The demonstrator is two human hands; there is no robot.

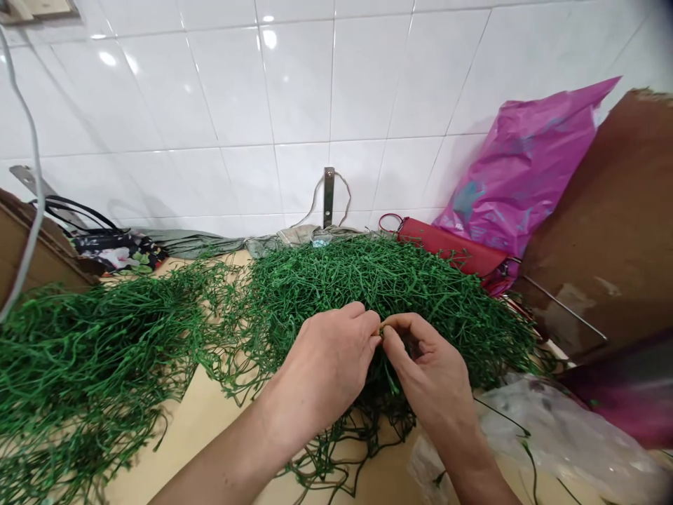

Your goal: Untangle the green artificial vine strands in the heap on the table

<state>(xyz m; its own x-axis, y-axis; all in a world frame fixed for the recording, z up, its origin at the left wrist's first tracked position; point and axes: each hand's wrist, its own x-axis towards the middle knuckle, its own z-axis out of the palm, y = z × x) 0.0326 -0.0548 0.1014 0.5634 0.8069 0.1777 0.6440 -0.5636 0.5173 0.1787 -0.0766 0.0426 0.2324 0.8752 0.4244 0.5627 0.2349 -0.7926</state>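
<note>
My left hand [331, 358] and my right hand [439, 375] meet fingertip to fingertip over a large heap of thin green plastic stems [326, 280]. Both are closed in a pinch on one green stem [392, 382], whose lower end hangs below my right thumb. A small yellowish bit shows between the fingertips, too small to make out. My left fingers hide part of what they grip. Loose stems trail out of the heap beneath my wrists.
Another pile of green stems [105, 344] lies at left on the tan board [205, 421]. Clear plastic bags [557, 428] lie at right, before a brown cardboard box [610, 224]. A red pouch [452, 245], a pink plastic bag [526, 168] and a floral bag [118, 250] sit by the tiled wall.
</note>
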